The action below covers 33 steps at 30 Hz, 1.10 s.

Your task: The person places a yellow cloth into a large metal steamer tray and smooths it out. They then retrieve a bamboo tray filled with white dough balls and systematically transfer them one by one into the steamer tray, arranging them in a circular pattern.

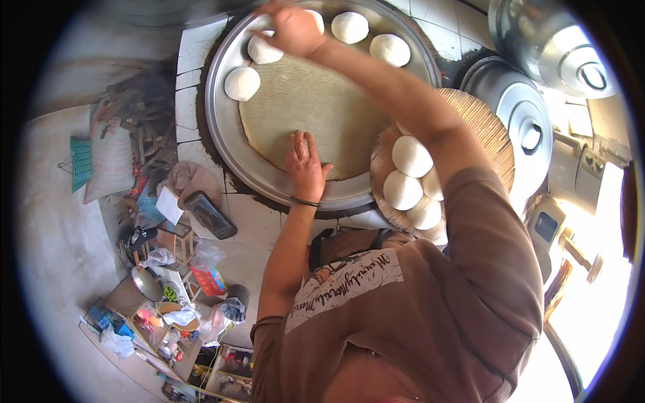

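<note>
My left hand lies palm down, thumb spread, on the near part of a round woven mat. The mat lines a wide, shallow metal pan. My right arm crosses over the pan, and my right hand, blurred, is above its far left rim with fingers apart. Around the far rim sit several white dough buns, among them one at the left, one beside my right hand and one at the back. My right hand partly hides another bun; contact cannot be told.
A round slatted board at the right overlaps the pan's rim and carries several stacked buns. Beyond it stands a large metal pot lid. A smartphone lies at the tiled ledge's left. Firewood and a sack are farther left.
</note>
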Available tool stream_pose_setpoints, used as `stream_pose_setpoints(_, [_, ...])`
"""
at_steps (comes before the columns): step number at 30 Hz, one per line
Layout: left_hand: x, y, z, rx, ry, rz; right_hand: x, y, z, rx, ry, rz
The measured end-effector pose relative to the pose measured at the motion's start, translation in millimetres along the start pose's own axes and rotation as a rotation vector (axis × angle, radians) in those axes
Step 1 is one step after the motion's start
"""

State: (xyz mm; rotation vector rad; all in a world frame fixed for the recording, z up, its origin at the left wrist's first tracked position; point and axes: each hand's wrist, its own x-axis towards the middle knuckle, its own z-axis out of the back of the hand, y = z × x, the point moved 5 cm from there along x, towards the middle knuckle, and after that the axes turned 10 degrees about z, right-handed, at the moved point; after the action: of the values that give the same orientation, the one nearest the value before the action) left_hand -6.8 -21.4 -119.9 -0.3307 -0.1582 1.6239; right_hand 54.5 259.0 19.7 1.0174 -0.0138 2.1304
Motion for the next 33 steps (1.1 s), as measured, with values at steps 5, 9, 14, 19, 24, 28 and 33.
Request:
stream_pose_setpoints(5, [2, -15, 5, 0.061, 0.048, -0.008, -6, -88, 143, -0.051, 0.410, -0.255])
stream_pose_setpoints(9, [-6, -2, -3, 0.113, -0.013, 0.000, -68, -77, 173, 0.105, 0.995, -0.156])
stream_pose_setpoints(14, [-2, -9, -3, 0.122, -0.058, -0.062, -168, -50, 174, 0.153, 1.156, -0.071])
stream_pose_setpoints(19, [-3, -8, -3, 0.141, -0.039, -0.031, -209, -27, 146, 0.097, 1.422, 0.125])
stream_pose_setpoints(24, [-5, -8, -2, 0.149, -0.020, -0.003, -222, -28, 173, 0.054, 1.072, 0.487])
stream_pose_setpoints(28, [-5, -7, -3, 0.158, -0.023, -0.008, -229, -25, 169, -0.004, 1.029, 0.603])
stream_pose_setpoints(33, [-5, -7, -3, 0.154, -0.029, -0.005, -219, -38, 198, 0.005, 0.990, 0.480])
